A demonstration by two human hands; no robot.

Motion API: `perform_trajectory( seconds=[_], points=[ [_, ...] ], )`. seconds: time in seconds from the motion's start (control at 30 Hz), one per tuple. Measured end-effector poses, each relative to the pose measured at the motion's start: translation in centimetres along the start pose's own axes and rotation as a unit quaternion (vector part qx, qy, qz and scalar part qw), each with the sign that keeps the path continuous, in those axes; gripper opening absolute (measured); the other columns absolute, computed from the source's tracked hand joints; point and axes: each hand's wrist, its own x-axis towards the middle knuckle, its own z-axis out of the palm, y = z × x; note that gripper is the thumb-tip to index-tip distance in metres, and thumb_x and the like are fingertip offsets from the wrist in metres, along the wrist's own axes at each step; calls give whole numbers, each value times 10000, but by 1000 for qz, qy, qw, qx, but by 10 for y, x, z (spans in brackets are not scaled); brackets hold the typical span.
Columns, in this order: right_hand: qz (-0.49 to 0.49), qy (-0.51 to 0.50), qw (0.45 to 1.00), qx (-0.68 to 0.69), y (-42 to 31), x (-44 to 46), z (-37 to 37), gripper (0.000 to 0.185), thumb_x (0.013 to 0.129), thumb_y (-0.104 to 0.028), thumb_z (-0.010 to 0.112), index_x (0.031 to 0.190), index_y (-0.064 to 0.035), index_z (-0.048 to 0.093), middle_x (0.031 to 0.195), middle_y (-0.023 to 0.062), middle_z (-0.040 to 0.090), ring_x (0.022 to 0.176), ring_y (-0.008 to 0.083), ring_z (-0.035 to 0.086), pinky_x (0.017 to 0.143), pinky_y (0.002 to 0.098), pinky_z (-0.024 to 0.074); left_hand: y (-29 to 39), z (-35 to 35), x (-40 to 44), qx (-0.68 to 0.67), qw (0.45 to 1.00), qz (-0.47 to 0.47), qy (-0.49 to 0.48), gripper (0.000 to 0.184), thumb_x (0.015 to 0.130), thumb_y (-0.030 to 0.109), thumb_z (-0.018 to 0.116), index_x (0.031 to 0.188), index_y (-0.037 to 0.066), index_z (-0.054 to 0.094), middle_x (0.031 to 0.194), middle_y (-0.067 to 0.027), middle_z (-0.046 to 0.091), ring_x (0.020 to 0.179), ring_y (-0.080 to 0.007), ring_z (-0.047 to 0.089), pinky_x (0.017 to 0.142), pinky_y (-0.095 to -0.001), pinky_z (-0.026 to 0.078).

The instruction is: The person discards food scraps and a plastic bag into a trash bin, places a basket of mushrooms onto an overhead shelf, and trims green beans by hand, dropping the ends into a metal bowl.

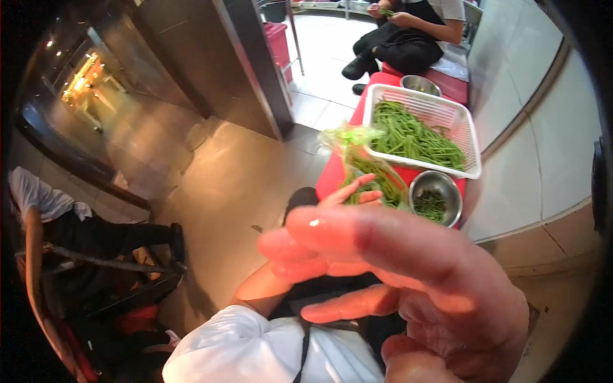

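My right hand (440,274) is raised very close to the camera, its curved fingers apart and nothing visible in them. It covers part of my left arm. Farther out, my left hand (354,193) stretches its fingers over a clear plastic bag (359,137) of green beans, apparently touching it without a visible grip. A white plastic basket (476,150) holding a heap of green beans (415,135) is just beyond the bag. Beside the bag is a metal bowl (454,198) with short green bean trimmings (430,203) inside.
A red bench (331,175) supports these things along a tiled wall (530,153). A second metal bowl (421,84) stands behind the basket. Another person (408,38) sits at the far end, handling greens. A seated person (83,223) is at left. A red bin (276,48) stands ahead.
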Motion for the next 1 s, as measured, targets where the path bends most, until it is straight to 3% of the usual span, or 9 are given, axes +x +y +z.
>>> perform_trajectory(
  seconds=[0.07, 0.17, 0.33, 0.4, 0.63, 0.73, 0.83, 0.93, 1.0],
  points=[
    [-5, 4, 999, -36, -9, -4, 2, 310, 811, 49, 561, 1112, 47, 632, 1053, 219, 676, 921, 274, 687, 797, 322, 564, 3, -7, -1, -31, 997, -5, -75, 451, 1057, 241, 463, 1470, 75, 393, 1205, -167, 637, 1115, -292, 644, 983, -437, 545],
    [49, 59, 975, -207, -28, -23, -10, 284, 813, 49, 569, 1088, 46, 641, 1028, 216, 683, 905, 271, 689, 798, 314, 562, 0, 5, -10, 16, 999, 33, -28, 458, 1006, 118, 491, 1438, 5, 388, 1263, -197, 603, 1156, -313, 626, 1019, -464, 521],
    [221, 136, 861, -437, 23, -65, -56, 156, 860, -9, 680, 1011, 23, 696, 896, 137, 704, 808, 170, 673, 698, 260, 515, 0, 18, -31, 10, 998, 33, -54, 509, 1000, 89, 499, 1471, -16, 337, 1392, -254, 497, 1234, -358, 575, 1047, -467, 501],
    [247, 153, 838, -462, 64, -90, -76, 165, 838, 3, 684, 1003, 10, 692, 815, 141, 682, 709, 237, 693, 624, 315, 528, -1, 23, -37, 5, 998, 48, -49, 510, 1007, 98, 496, 1474, -17, 327, 1422, -265, 475, 1256, -363, 561, 1052, -479, 495],
    [298, 139, 857, -397, 133, -122, -59, 112, 827, -120, 721, 912, -50, 705, 801, 104, 690, 692, 259, 694, 624, 362, 532, -11, 3, -48, 28, 998, 40, -28, 489, 1032, 141, 480, 1479, -7, 351, 1460, -216, 467, 1251, -307, 573, 1028, -430, 508],
    [312, 86, 826, -462, 143, -125, -54, 126, 816, -135, 732, 906, -52, 705, 771, 106, 681, 675, 293, 677, 623, 401, 521, -17, -14, -50, 45, 998, 30, -9, 451, 1053, 187, 438, 1475, 34, 392, 1249, -168, 611, 1095, -263, 657, 901, -394, 581],
    [362, 59, 823, -433, 145, -127, -50, 169, 806, -142, 737, 932, -37, 696, 806, 105, 684, 743, 318, 670, 667, 424, 514, -17, -37, -54, 15, 999, -10, -31, 481, 1044, 215, 430, 1465, -14, 388, 1364, -210, 552, 1179, -300, 616, 1020, -417, 505],
    [293, 75, 816, -492, 148, -117, -54, 214, 797, -130, 737, 967, -14, 679, 922, 116, 694, 840, 328, 665, 713, 429, 509, -15, -39, -66, -10, 997, -44, -56, 491, 1017, 223, 438, 1442, -21, 413, 1333, -219, 573, 1183, -323, 614, 1043, -452, 484],
    [296, 61, 839, -452, 155, -113, -62, 302, 847, -123, 700, 1118, 3, 661, 1097, 156, 684, 953, 313, 672, 807, 396, 522, -15, -29, -73, -3, 999, -42, -22, 474, 966, 176, 458, 1390, -35, 449, 1339, -235, 566, 1198, -362, 601, 1063, -503, 461]
  ],
)
